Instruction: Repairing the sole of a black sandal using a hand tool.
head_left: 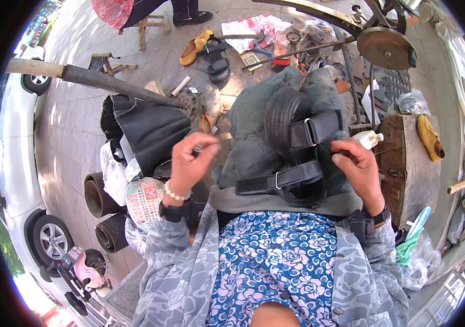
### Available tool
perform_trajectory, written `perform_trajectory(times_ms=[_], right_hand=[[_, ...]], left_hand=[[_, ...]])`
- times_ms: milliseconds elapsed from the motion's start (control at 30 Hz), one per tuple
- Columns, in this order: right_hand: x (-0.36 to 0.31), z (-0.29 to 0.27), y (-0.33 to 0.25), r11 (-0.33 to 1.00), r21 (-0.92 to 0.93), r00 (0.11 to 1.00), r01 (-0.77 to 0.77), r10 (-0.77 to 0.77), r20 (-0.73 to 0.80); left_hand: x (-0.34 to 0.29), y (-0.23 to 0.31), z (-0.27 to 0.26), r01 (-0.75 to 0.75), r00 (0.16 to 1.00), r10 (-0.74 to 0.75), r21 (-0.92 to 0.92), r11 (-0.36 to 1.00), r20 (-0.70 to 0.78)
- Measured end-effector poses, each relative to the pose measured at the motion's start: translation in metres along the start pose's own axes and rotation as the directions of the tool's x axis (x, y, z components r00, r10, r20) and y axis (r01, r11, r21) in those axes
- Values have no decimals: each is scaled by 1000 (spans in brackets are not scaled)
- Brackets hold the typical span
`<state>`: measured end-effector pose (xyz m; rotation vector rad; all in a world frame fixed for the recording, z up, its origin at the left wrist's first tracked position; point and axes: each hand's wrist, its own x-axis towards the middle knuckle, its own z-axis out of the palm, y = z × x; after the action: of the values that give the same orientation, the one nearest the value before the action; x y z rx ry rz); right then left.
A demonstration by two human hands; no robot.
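Note:
A black strap sandal [291, 131] with metal buckles lies across my lap on a grey-green apron [248, 128]. One of its straps [268, 181] stretches out to the left. My left hand [191, 163] is raised to the left of the sandal, apart from it. Its fingers are curled together, with a small dark glint between them that is too small to name. Close by the sandal's right side is my right hand [357, 163], thumb and forefinger pinched together. Whatever is in that pinch, if anything, I cannot make out.
Rolled black sheets [145, 128] and a hand fan [145, 201] are at the left. Ahead lie another black sandal [217, 64], yellow shoes [191, 52] and orange-handled pliers [207, 122]. A machine wheel [386, 48] stands far right; a wooden box [401, 163] and white bottle [369, 139] are nearer.

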<state>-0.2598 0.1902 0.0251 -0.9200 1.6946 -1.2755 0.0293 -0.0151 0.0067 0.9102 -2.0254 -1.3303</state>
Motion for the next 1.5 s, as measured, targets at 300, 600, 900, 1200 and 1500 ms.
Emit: perform_trajectory(times_ms=[300, 600, 900, 1200, 1500], right_hand=[[10, 17, 7, 923, -290, 966, 255, -258, 29], [6, 14, 15, 943, -220, 968, 250, -251, 22], [-4, -12, -23, 963, 63, 947, 264, -271, 175], [33, 17, -15, 613, 786, 846, 73, -456, 277], [27, 24, 12, 501, 865, 934, -27, -297, 201]], left_hand=[[39, 31, 51, 40, 999, -37, 164, 986, -17], [66, 17, 49, -233, 962, 209, 126, 964, 178], [28, 38, 22, 353, 902, -96, -588, 728, 421], [2, 33, -4, 460, 863, -22, -767, 447, 504], [-24, 39, -43, 549, 800, -323, -399, 735, 505]])
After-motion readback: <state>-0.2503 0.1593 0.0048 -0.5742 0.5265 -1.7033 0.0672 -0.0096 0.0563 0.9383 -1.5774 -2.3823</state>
